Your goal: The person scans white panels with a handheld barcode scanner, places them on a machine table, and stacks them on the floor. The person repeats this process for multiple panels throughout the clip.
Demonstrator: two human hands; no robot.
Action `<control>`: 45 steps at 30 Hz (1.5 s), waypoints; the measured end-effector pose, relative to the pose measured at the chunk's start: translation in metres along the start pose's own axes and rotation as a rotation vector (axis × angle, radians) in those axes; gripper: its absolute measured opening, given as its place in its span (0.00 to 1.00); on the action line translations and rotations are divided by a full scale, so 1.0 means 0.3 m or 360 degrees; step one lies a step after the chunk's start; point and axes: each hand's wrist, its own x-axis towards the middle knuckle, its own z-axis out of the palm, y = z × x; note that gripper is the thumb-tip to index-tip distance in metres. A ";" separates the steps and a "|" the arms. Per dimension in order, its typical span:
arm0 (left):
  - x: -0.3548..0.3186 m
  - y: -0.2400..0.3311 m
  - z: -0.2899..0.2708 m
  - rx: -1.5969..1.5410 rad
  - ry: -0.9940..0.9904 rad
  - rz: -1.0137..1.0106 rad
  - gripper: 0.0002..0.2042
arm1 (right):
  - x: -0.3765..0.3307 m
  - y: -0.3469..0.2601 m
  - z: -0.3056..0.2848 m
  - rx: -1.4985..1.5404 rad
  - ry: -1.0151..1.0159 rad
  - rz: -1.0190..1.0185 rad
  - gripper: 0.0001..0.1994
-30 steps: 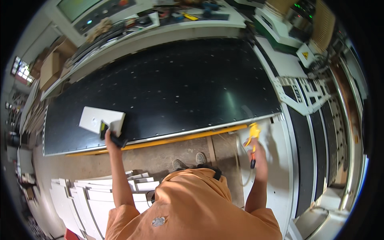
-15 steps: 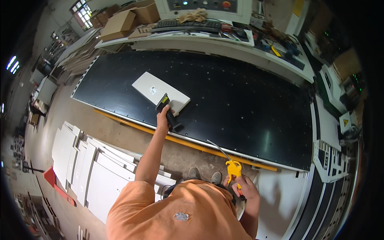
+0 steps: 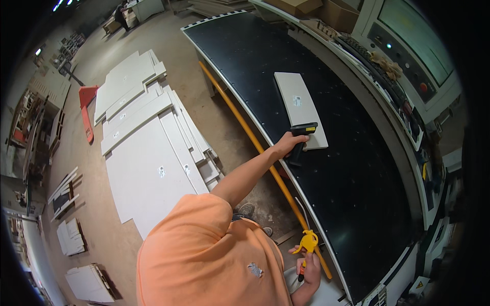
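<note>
My left hand (image 3: 287, 145) is closed round the grip of a black handheld barcode scanner (image 3: 305, 128), its head over the near end of a white rectangular panel (image 3: 297, 92). That panel lies flat on a long black machine table (image 3: 352, 204) and bears a small printed label (image 3: 297, 100). Low in the view, by the table's near edge, my right hand (image 3: 311, 273) grips a yellow air blow gun (image 3: 309, 240). Its thin metal nozzle points up and away, beside the table edge.
Stacked white panels (image 3: 138, 158) lie at the left, near a red pallet jack (image 3: 86, 115). A yellow rail (image 3: 240, 120) runs along the table's side. Behind the table stands a control console (image 3: 403, 61) with gloves (image 3: 385, 65) and a keyboard. Another person (image 3: 121, 16) is far off.
The view has swung left, so the table now runs down the right and more of the stacked panels shows. Both hands keep hold of the scanner and the blow gun.
</note>
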 end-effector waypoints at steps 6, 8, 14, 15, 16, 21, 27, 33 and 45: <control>0.038 -0.039 -0.005 -0.0028 -0.0065 0.0103 0.21 | 0.013 -0.059 -0.075 -0.0349 -0.0418 0.0495 0.23; 0.039 -0.045 -0.004 -0.0030 -0.0031 0.0053 0.21 | 0.008 -0.085 -0.096 -0.0184 -0.0357 0.0361 0.22; 0.027 -0.036 0.008 -0.0036 0.0009 0.0097 0.21 | -0.001 -0.100 -0.087 -0.0441 -0.0432 0.0567 0.20; 0.029 -0.035 0.009 0.0006 0.0017 0.0075 0.23 | -0.004 -0.095 -0.081 -0.0465 -0.0409 0.0640 0.20; 0.031 -0.038 0.012 -0.0043 0.0012 0.0104 0.22 | -0.005 -0.093 -0.080 -0.0536 -0.0393 0.0647 0.19; 0.049 -0.053 0.015 -0.0050 0.0026 0.0132 0.17 | -0.057 -0.102 -0.126 -0.0356 -0.0324 0.0614 0.19; 0.033 -0.033 0.013 0.0078 0.0071 -0.0047 0.15 | -0.092 -0.054 -0.175 -0.0028 -0.0116 0.0086 0.30; 0.034 -0.033 0.028 -0.0023 0.0110 0.0049 0.17 | -0.049 0.061 -0.119 0.0285 0.0191 -0.0155 0.34; 0.049 -0.033 0.046 -0.0005 0.0079 0.0170 0.15 | 0.049 0.194 -0.182 0.0825 0.1599 -0.0048 0.27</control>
